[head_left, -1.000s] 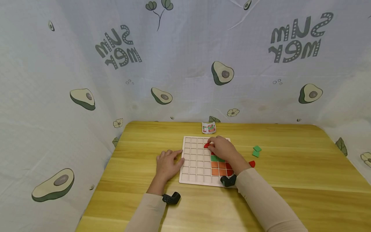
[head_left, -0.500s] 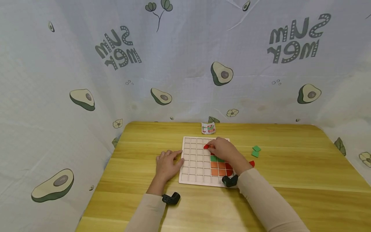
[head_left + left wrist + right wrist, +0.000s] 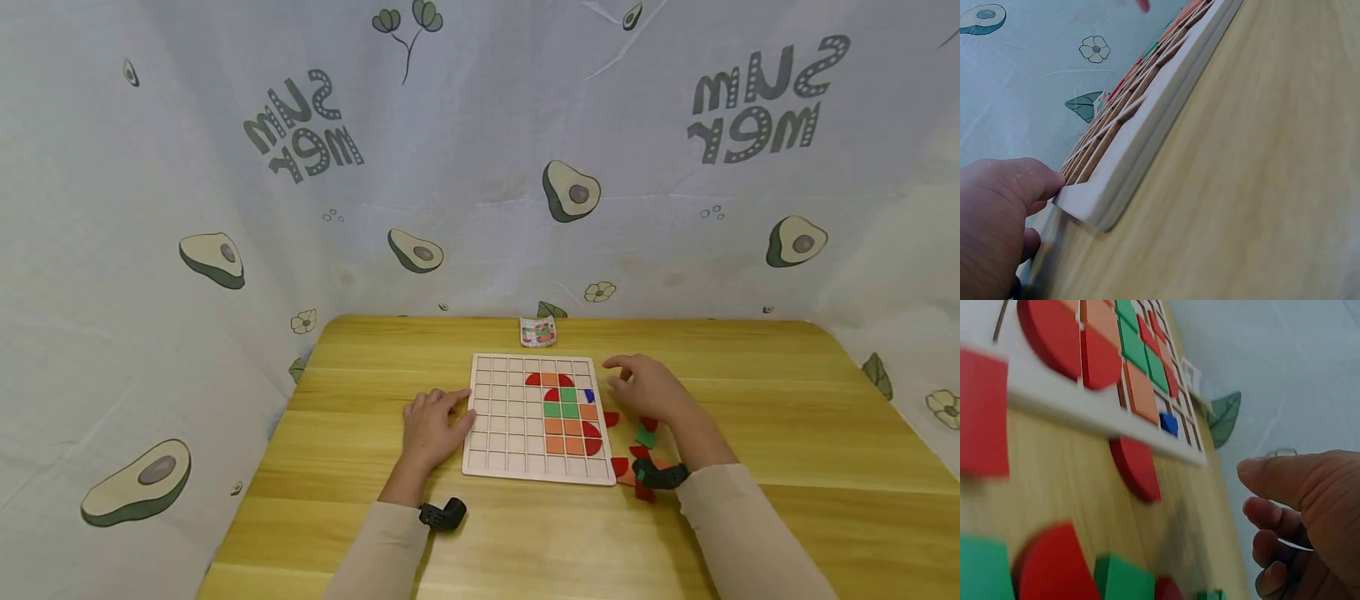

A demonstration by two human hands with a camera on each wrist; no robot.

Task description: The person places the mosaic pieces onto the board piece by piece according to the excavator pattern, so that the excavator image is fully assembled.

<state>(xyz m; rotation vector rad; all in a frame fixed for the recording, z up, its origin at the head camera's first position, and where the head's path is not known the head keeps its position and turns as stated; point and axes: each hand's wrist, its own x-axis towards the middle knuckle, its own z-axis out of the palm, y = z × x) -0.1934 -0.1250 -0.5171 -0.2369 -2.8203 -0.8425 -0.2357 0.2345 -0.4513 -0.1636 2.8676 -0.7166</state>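
From the head view, the left hand (image 3: 431, 425) lies flat against the grid board (image 3: 498, 417), fingers relaxed; the right hand (image 3: 647, 390) hovers loosely curled, holding nothing, over loose tiles (image 3: 645, 437).

Left wrist: fingertips touch the board's corner (image 3: 1085, 203); it looks stiff and light.

Right wrist: the red quarter-round tile (image 3: 1135, 467) below the fingers looks thin and rigid, best pinched by its edges.

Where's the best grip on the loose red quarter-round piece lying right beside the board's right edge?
Probably a pinch across the thin side edges of the red quarter-round piece, coming from above and the right. It lies flat on the table, close against the grid board, so that side looks blocked. The right hand is already over there, fingers relaxed, holding nothing.
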